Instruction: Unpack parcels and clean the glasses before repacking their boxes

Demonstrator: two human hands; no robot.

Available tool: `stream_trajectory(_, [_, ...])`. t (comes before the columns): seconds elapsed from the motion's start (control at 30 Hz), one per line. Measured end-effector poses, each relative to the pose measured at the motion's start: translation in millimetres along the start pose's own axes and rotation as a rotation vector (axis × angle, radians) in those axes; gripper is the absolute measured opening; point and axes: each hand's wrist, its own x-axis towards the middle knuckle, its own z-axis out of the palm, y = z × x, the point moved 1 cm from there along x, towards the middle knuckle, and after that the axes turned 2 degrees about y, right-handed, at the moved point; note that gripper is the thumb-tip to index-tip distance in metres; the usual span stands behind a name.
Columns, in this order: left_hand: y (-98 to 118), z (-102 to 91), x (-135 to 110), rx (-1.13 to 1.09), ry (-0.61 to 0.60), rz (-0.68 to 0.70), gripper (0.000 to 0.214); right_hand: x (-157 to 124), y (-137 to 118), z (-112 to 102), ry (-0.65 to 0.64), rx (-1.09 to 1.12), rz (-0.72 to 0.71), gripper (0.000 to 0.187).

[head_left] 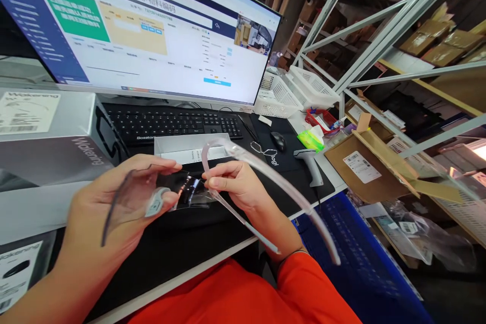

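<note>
Head view: near the middle, the right grip (243,185) pinches a clear plastic frame (283,183). Left of it, the left grip (94,207) holds a see-through piece (131,197). Both are out, not yet put down; the white box (167,148) behind looks open.

Along the back edge of the counter (329,168) stands a wide monitor (132,61), lit with a form in Chinese characters, and in front of it lies a black keyboard (178,122). White perforated baskets (274,107) sit at the back right corner. Nearer the right edge are a black mouse (279,141), a bright green packet (309,140) and a grey handheld scanner (312,167). Beyond that edge are a labelled cardboard box (337,174) and metal racking (395,29). Below the front right corner is what seems a blue crate (360,258), though shadow obscures it.
</note>
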Motion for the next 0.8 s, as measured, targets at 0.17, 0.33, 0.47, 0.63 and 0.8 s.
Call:
stream_trajectory(0.17, [-8,-1.1,13,-0.045,-0.074,0.112,0.034,0,-7,-1,0.026,-0.079,-0.06,0.043])
stream_trajectory(0.33, [-1,1.5,15,-0.028,-0.075,0.046,0.035,0,-15,3,0.036,-0.139,-0.079,0.045])
stream_trajectory(0.47, [-4,3.6,15,-0.094,-0.043,-0.079,0.044,1,-14,5,0.046,-0.145,-0.109,0.045])
stream_trajectory(0.63, [-12,4.9,22,-0.187,-0.066,-0.164,0.04,1,-12,6,0.051,-0.149,-0.143,0.04])
stream_trajectory(0.8, [-14,3.5,25,-0.194,-0.075,-0.182,0.042,-3,-15,8,0.038,-0.156,-0.095,0.04])
